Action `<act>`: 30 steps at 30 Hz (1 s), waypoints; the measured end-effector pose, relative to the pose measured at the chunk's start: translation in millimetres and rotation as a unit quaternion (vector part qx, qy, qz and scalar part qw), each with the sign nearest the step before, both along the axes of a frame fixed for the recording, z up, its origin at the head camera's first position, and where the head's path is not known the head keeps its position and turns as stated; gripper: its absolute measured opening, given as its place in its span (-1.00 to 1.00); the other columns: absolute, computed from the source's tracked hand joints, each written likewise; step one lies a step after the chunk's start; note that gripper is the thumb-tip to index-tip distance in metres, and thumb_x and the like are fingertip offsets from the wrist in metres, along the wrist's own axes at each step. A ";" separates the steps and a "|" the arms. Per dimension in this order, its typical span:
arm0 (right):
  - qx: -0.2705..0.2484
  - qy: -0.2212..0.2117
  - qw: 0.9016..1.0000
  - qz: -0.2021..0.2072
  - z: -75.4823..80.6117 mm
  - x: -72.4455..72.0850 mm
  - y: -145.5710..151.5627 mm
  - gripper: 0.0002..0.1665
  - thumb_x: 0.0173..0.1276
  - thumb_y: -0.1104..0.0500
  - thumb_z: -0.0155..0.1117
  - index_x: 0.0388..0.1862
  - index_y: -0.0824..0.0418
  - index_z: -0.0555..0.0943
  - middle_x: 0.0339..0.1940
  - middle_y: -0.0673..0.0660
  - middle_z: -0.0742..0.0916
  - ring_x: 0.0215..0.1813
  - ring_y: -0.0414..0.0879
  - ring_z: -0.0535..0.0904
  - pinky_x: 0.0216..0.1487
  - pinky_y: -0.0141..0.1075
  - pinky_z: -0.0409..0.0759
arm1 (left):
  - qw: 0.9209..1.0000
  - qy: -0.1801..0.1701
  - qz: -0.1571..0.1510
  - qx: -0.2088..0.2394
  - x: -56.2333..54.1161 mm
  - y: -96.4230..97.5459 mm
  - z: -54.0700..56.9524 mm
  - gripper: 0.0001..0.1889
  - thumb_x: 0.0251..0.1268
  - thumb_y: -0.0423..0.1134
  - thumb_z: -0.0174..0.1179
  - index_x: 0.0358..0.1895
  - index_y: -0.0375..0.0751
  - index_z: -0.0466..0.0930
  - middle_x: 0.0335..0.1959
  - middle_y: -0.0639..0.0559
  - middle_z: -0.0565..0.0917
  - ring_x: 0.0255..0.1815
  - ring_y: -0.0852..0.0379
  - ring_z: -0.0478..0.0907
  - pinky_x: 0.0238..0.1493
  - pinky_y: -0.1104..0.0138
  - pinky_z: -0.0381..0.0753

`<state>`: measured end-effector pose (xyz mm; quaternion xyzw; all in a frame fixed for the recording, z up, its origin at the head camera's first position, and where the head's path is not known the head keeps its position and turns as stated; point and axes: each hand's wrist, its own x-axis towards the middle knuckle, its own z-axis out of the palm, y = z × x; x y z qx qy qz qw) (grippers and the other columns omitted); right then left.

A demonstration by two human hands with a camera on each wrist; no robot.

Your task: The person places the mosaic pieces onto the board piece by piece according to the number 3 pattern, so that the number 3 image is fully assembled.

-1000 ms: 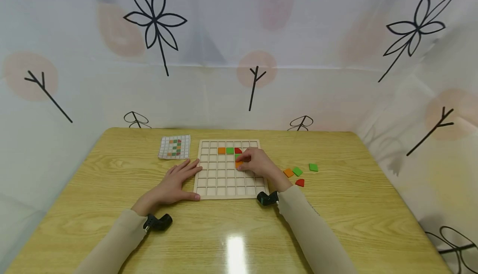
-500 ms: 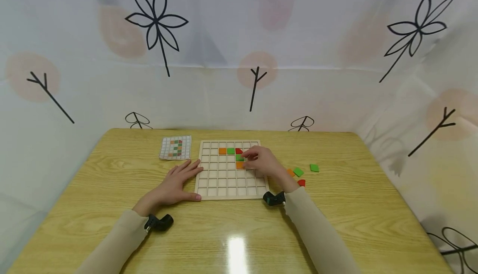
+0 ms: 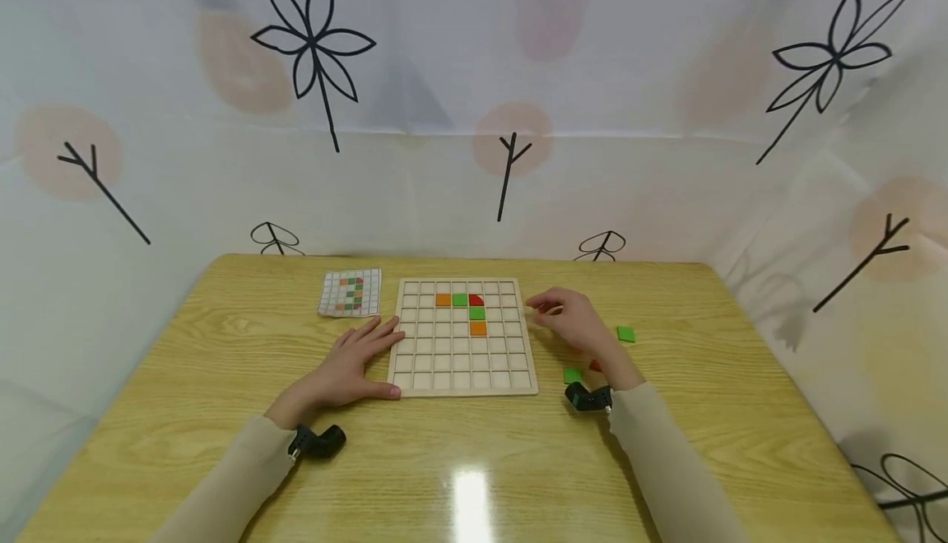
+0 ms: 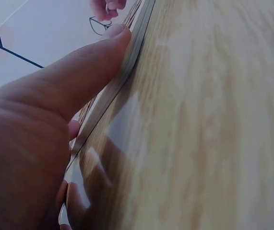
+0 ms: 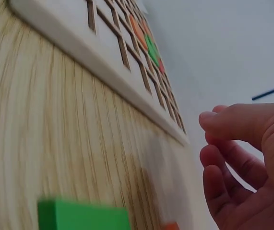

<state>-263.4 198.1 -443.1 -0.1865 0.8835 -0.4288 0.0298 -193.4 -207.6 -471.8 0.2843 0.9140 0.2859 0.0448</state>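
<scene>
A wooden grid board lies on the table. In its cells sit an orange tile, a green tile and a red rounded tile in a row, with a green tile and an orange tile below the red one. My left hand rests at the board's left edge, fingers spread; its thumb lies along the near corner. Just off the board's right side, my right hand hovers with loosely bent fingers, nothing visible in them.
A pattern card lies behind the left hand. Right of the board are loose green tiles and a red tile, partly covered by the right wrist. A patterned cloth hangs behind the table.
My right hand has let go of the orange tile, now in its cell, and moved right off the board. A loose green tile has come into view by the wrist. The left hand stays.
</scene>
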 end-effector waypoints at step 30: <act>0.146 0.024 0.989 -0.005 -2.1 34.9 87.9 -0.74 0.28 0.27 0.42 -0.05 0.25 0.75 -0.04 0.18 0.70 -0.06 0.11 0.59 -0.05 0.02 0.58 | 1.000 -0.002 -0.006 0.000 1.2 0.1 0.0 -0.04 0.12 0.25 0.38 0.54 -0.07 0.24 0.61 -0.04 0.04 0.60 -0.21 -0.17 0.42 -0.29 -0.24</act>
